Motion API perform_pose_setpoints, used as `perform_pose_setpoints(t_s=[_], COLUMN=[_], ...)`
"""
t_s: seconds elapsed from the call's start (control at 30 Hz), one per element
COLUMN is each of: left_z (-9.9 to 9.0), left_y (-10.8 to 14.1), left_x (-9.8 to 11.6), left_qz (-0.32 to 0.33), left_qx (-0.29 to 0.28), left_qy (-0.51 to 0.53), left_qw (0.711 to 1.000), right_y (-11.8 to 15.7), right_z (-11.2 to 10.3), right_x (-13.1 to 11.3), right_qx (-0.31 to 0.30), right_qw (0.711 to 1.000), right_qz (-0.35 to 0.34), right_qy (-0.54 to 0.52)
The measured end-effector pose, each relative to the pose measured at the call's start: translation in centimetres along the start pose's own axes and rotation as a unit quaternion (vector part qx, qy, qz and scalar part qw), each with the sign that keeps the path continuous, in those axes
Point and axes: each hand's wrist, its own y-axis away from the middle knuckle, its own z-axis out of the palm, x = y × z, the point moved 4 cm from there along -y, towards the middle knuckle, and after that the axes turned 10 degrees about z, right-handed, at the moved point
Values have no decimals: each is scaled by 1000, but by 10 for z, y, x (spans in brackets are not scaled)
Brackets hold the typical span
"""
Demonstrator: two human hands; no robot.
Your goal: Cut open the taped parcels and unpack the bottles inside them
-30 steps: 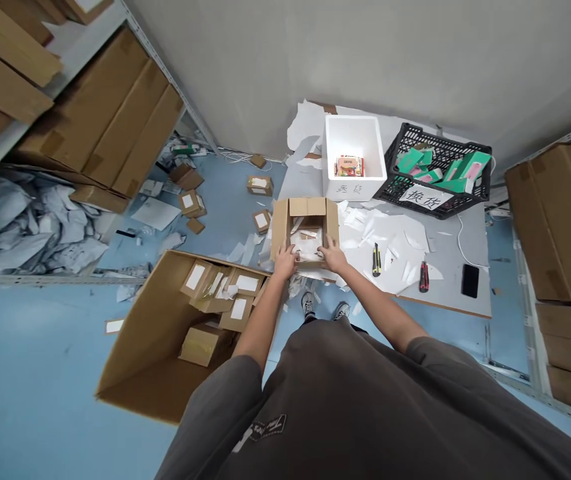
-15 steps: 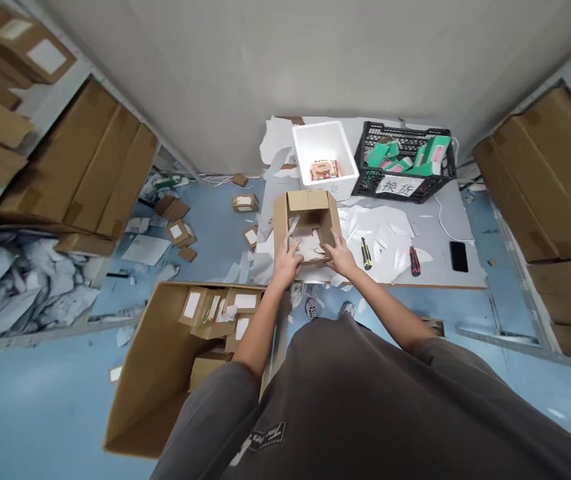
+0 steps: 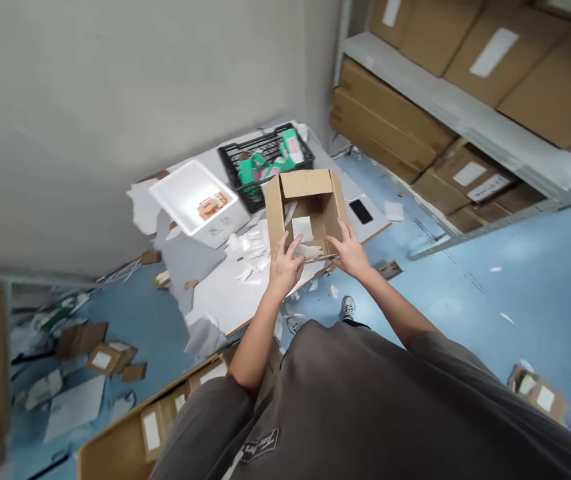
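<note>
- The box (image 3: 338, 193) is sitting open over the table's (image 3: 238, 300) near edge, its far flap folding outward; whether its base is touching the table I cannot tell.
- The left hand (image 3: 286, 267) is holding the box at its near left corner, fingers spreading apart over the edge.
- The right hand (image 3: 349, 252) is pinching the near right corner between thumb and fingers.
- Paper (image 3: 302, 229) is lying inside the box.
- Scraps (image 3: 251, 250) are littering the middle of the table.
- The tub (image 3: 175, 197) is standing on the table's far left part, with packets (image 3: 212, 205) lying inside.
- The crate (image 3: 230, 161) is standing along the table's far side, holding green cartons (image 3: 247, 171).
- The phone (image 3: 361, 211) is lying towards the table's right end.
- The shelf (image 3: 458, 120) is standing beyond that end of the table, bearing boxes.
</note>
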Motion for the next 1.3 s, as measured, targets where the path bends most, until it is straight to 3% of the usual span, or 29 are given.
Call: perform_pose_setpoints(t_s=[0.13, 0.23, 0.33, 0.5, 0.63, 0.77, 0.93, 1.1, 1.3], left_z=[46, 94, 147, 229, 267, 267, 227, 173, 104], left_y=[-106, -181, -242, -298, -312, -316, -322, -310, -258], left_x=[74, 137, 201, 291, 326, 313, 252, 182, 99], left_qz=[77, 145, 208, 287, 314, 292, 212, 148, 78], left_qx=[-46, -81, -112, -168, -197, -184, -147, -90, -33], left_qy=[20, 51, 85, 112, 113, 109, 91, 77, 59], left_qw=[996, 985, 968, 936, 922, 932, 962, 982, 995], right_y=[29, 64, 109, 179, 206, 197, 142, 67, -9], right_z=[-53, -86, -105, -106, -91, -83, -93, -110, -109], right_x=[120, 212, 291, 385, 427, 440, 417, 357, 254], right_qx=[31, 62, 91, 94, 87, 89, 94, 115, 131], right_qw=[995, 982, 962, 923, 900, 898, 927, 954, 973], right_qz=[99, 176, 255, 370, 422, 427, 357, 264, 165], right_qy=[-2, 7, 25, 46, 61, 57, 64, 80, 95])
